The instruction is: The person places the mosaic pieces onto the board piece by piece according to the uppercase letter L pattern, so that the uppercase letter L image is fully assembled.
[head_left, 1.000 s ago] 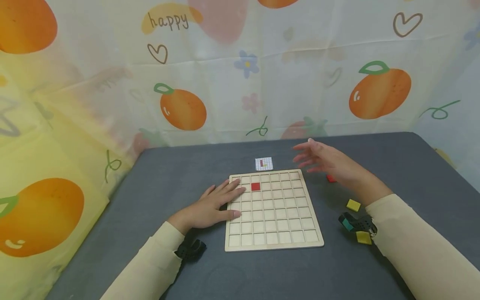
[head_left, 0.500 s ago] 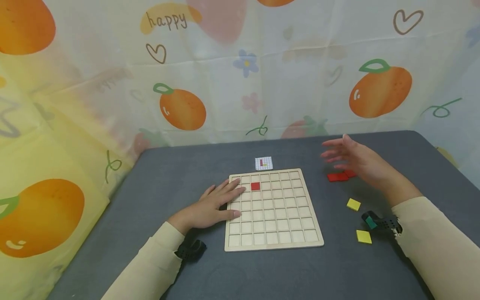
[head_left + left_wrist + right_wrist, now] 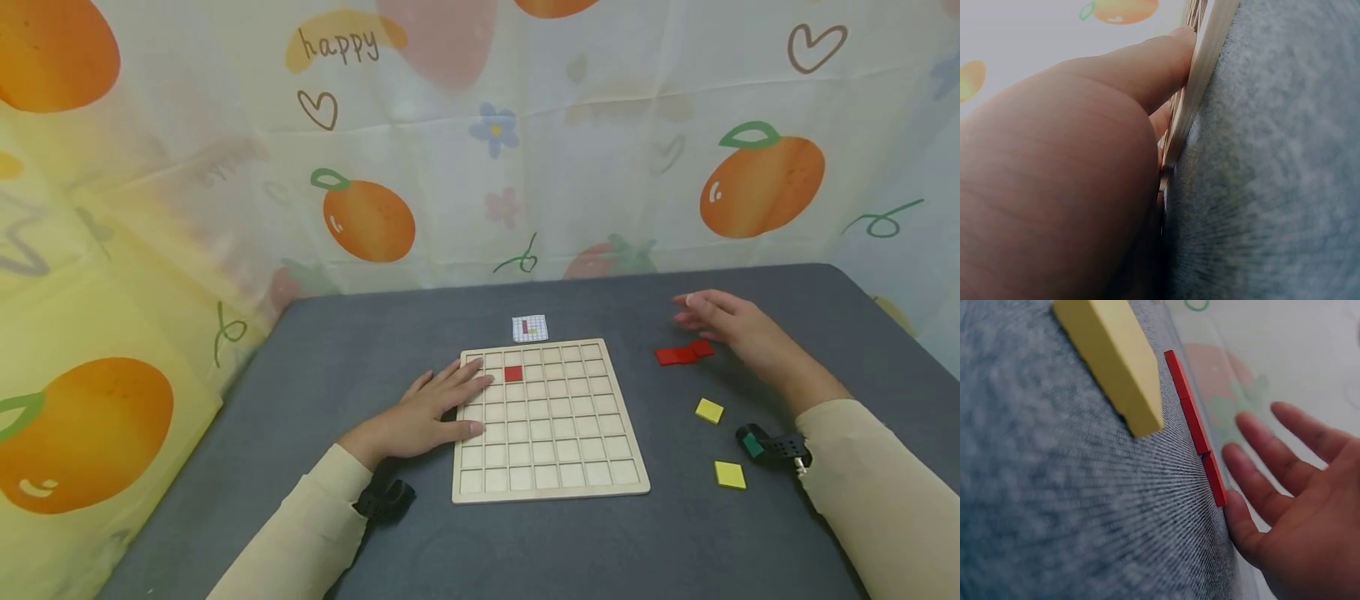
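Note:
My left hand rests with spread fingers on the left edge of a pale wooden grid board. The left wrist view has the thumb against the board's rim. One red square tile lies in a cell of the board's second row. To the right of the board, my right hand hovers just beyond three red tiles lying in a row. Its fingers are loosely bent and hold nothing in the right wrist view; the nearest red tile lies close to the fingertips.
Two yellow tiles, a farther one and a nearer one, lie right of the board. A small printed grid card lies behind it. The grey table meets a fruit-patterned cloth at the back.
My right hand has moved right, from beside the board's far corner to the red tiles, then lowered, its fingers drawing closer together. The left hand stays on the board.

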`<state>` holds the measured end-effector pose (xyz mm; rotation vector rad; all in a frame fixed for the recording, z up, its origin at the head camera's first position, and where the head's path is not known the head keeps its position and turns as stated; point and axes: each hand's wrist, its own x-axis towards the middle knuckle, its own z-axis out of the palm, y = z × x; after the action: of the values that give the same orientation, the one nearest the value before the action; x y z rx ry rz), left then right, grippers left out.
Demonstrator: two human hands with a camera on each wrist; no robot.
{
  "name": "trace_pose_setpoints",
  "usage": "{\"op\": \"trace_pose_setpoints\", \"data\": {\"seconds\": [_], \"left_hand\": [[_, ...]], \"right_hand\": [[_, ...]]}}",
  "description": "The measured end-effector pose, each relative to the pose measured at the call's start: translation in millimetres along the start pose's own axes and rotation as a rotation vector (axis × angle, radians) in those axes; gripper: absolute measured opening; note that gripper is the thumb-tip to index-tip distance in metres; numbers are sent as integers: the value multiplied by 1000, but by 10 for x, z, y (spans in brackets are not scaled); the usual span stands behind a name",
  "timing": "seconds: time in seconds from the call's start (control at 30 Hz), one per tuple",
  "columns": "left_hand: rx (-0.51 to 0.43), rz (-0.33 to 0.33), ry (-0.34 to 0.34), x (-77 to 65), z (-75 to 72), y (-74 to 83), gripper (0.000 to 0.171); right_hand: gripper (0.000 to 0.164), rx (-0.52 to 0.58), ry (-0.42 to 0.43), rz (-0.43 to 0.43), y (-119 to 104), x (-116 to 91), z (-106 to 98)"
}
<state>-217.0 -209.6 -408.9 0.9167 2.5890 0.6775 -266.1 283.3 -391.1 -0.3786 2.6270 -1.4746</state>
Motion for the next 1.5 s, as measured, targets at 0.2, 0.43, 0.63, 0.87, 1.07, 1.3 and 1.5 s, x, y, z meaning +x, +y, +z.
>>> {"op": "trace_pose_setpoints", "data": {"seconds": [0.2, 0.43, 0.63, 0.87, 1.07, 1.3, 1.5], "left_hand": [[2, -4, 2, 1, -8, -7, 82], [-2, 7, -3, -9, -4, 5, 81], [-12, 16, -1, -18, -4, 4, 80], [-12, 18, -1, -18, -8, 1, 80], [-9, 19, -1, -18, -6, 4, 80], [-18, 11, -5, -19, -9, 16, 80], [-11, 12, -4, -23, -12, 14, 79]], "right_hand": [[63, -106, -68, 46, 122, 33, 44], [49, -205, -77, -30, 199, 20, 106], [30, -233, -93, -109, 187, 28, 125], [22, -234, -61, -90, 171, 20, 144], [20, -216, -43, -57, 159, 20, 149], [19, -187, -2, -24, 127, 16, 138], [21, -145, 42, -4, 83, 4, 139]]}}
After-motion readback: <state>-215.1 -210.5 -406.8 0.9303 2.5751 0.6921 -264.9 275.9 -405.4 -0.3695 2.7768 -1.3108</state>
